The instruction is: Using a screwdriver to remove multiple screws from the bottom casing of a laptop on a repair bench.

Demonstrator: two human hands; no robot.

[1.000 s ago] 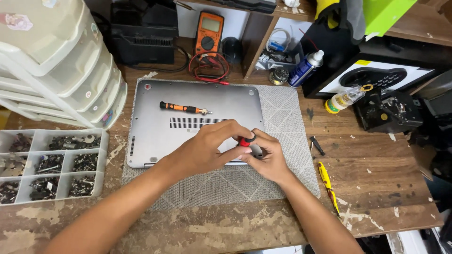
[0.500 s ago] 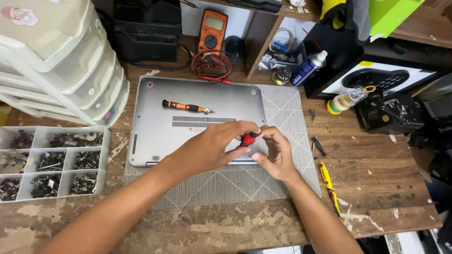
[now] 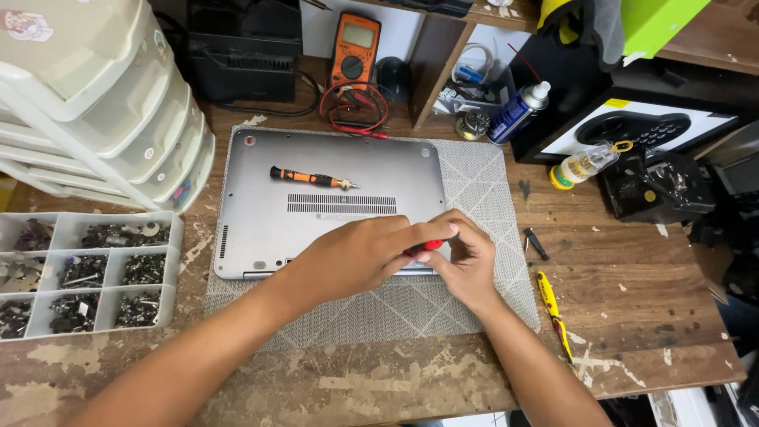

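Gripping a red tool (image 3: 429, 246) with left hand (image 3: 360, 257) and right hand (image 3: 466, 265), both closed, over the laptop's (image 3: 332, 202) near edge.

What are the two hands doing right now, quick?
Left hand: closed over a small red-handled tool at the edge of the silver laptop.
Right hand: fingers curled on the same tool, steadying it.
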